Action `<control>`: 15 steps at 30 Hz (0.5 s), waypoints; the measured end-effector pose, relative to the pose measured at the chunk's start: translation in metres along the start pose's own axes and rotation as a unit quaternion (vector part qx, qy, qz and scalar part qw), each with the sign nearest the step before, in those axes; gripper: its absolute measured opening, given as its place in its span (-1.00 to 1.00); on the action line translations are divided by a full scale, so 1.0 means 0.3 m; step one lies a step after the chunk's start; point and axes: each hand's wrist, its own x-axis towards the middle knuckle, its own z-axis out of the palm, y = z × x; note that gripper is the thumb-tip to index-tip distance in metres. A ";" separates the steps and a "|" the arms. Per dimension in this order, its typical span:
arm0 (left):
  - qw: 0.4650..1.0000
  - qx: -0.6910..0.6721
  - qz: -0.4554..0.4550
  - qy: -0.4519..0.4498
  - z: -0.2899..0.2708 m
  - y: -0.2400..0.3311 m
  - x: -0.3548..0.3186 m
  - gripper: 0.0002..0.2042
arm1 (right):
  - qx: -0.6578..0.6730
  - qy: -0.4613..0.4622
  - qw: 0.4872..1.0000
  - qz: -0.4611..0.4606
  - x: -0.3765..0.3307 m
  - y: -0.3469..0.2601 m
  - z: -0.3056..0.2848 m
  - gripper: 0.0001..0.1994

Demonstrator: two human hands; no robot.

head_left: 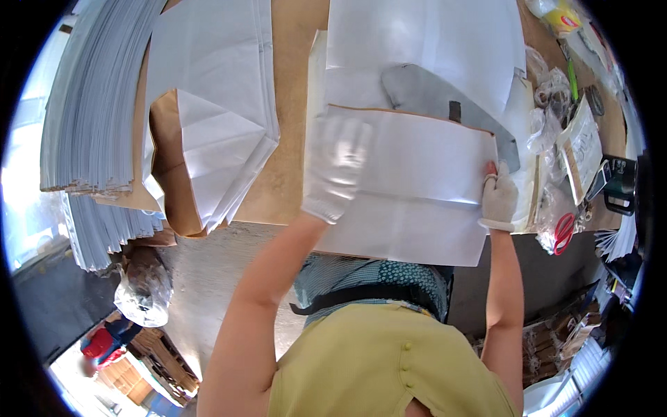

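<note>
A white paper bag (417,167) with a thin brown upper edge lies in front of me, its lower part reaching past the table's near edge. Spread over its left side is my left hand (338,163), in a white glove, fingers stretched out and smeared by motion. At the right edge, my gloved right hand (499,198) has its fingers bent together on the paper's border, a reddish fingertip showing. Behind the bag, a grey flat piece (434,94) with a small black patch sticks out over a larger white sheet (424,42).
To the left lie white paper bags (222,132) with a brown inner fold, beside tall stacks of white paper (97,104). On the right are red-handled scissors (563,233), crumpled clear plastic (549,132) and a dark tape dispenser (620,186). Another person (104,344) is far lower left.
</note>
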 end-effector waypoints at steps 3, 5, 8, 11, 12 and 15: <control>0.994 -0.023 0.082 -0.066 0.036 0.003 0.018 -0.60 | 0.033 -0.035 0.998 0.038 0.009 0.007 -0.018 -0.76; 0.991 -0.048 0.037 -0.116 -0.003 0.028 0.027 -0.55 | -0.056 -0.126 0.980 0.144 0.045 -0.086 -0.080 -0.73; 0.982 -0.022 -0.014 -0.186 -0.028 0.095 0.090 -0.50 | -0.162 0.156 0.966 -0.126 0.046 -0.159 0.015 -0.44; 0.981 -0.026 -0.043 -0.189 0.019 0.107 0.109 -0.49 | 0.019 0.173 0.959 -0.222 0.007 -0.339 0.236 -0.32; 0.981 -0.040 -0.057 -0.178 0.042 0.101 0.098 -0.49 | 0.071 0.118 0.958 -0.253 -0.009 -0.466 0.217 -0.35; 0.988 -0.013 -0.040 -0.147 0.051 0.088 0.075 -0.46 | 0.111 0.059 0.964 -0.235 -0.015 -0.462 0.167 -0.43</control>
